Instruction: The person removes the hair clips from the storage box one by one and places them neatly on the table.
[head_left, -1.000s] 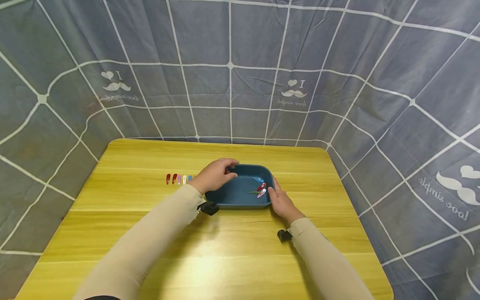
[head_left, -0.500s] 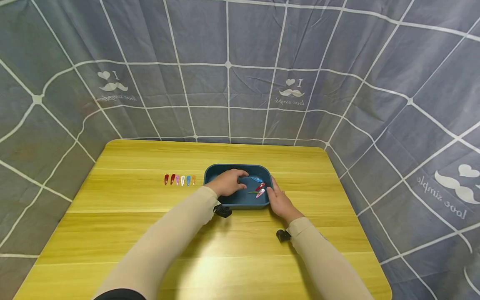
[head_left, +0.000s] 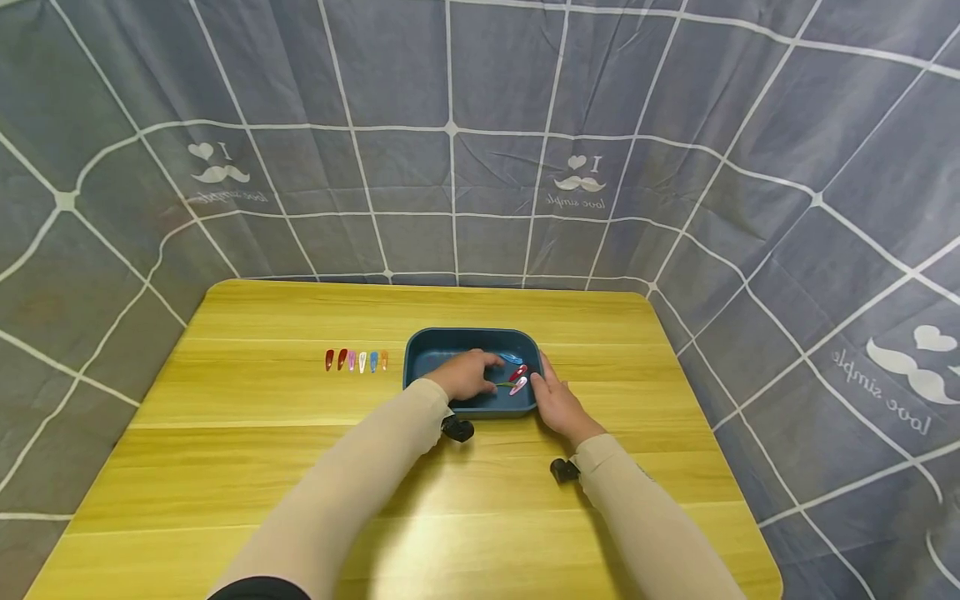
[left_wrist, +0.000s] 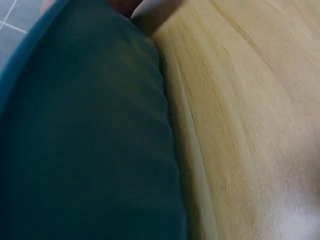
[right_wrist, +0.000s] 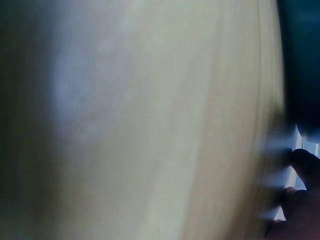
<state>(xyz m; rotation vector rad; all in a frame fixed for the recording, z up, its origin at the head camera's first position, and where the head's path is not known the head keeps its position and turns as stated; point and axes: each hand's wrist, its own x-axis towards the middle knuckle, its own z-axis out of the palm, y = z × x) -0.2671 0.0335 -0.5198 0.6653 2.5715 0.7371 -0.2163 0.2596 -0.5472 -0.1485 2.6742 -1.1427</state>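
Note:
A dark blue tray [head_left: 431, 340] sits on the wooden table, its outer wall [left_wrist: 90, 130] filling much of the left wrist view. My left hand [head_left: 467, 375] reaches down into it, thumb and fingers spread apart beside a green hair clip [head_left: 507, 383]. Close by in the tray's right part lie a blue hair clip [head_left: 512, 358], a red hair clip [head_left: 518, 372] and a pink hair clip [head_left: 519, 386]. At the tray's right end, my right hand [head_left: 558, 407] grips the wall with the thumb at the rim; its fingers [right_wrist: 305, 167] show dark in the right wrist view.
Left of the tray, several hair clips stand in a neat row on the table [head_left: 262, 467], from a dark red clip [head_left: 329, 360] to an orange clip [head_left: 385, 360]. A grey checked curtain [head_left: 405, 167] encloses the table's back and sides.
My left hand has moved right, from the tray's left side to beside the green clip, uncovering the orange clip in the row. My right hand keeps its hold on the tray.

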